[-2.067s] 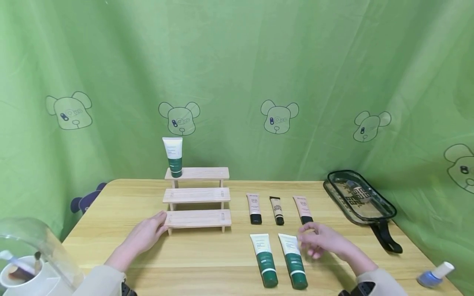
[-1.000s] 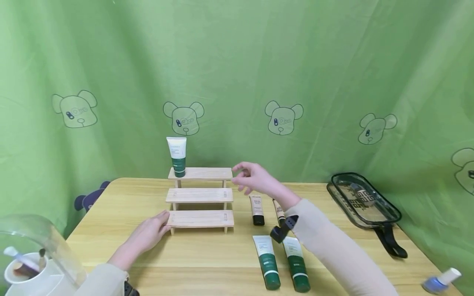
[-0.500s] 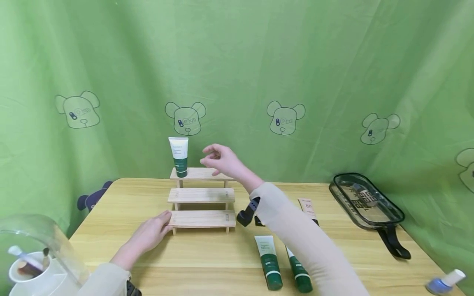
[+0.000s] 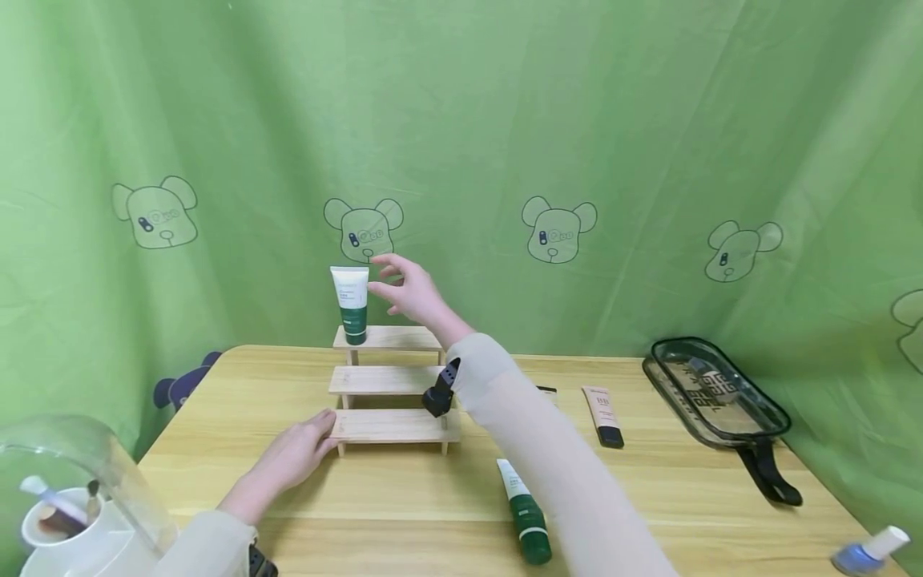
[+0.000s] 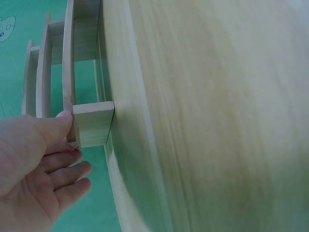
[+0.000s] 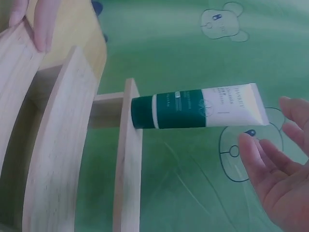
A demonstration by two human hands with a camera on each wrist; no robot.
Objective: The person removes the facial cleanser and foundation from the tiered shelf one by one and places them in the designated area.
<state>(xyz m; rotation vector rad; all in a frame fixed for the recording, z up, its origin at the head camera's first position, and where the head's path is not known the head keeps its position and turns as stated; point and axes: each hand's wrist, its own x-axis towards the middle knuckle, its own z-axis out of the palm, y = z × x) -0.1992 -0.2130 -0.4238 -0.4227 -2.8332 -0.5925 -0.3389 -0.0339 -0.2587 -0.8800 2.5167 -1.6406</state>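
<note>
A three-step wooden display stand [image 4: 389,426] stands on the table. On the left end of its top step, a white and green squeeze tube [image 4: 353,306] stands upright on its cap. My left hand [image 4: 292,453] pinches the left end of the lowest step; in the left wrist view the thumb of that hand [image 5: 29,164] lies against the board. My right hand [image 4: 413,292] is raised beside the tube's upper end, thumb and fingers spread. The right wrist view shows a gap between the tube [image 6: 186,107] and that hand [image 6: 282,179].
Another green and white tube [image 4: 530,521] lies on the table, partly behind my right sleeve. A pink BB tube [image 4: 601,413], a clear black-edged pouch [image 4: 714,393] and a blue nail polish bottle [image 4: 858,557] are to the right. A brush holder [image 4: 79,545] under a clear dome is front left.
My right hand has moved from the tubes on the table, left and up past the stand's right end, to beside the standing tube. My left hand keeps its hold on the lowest step.
</note>
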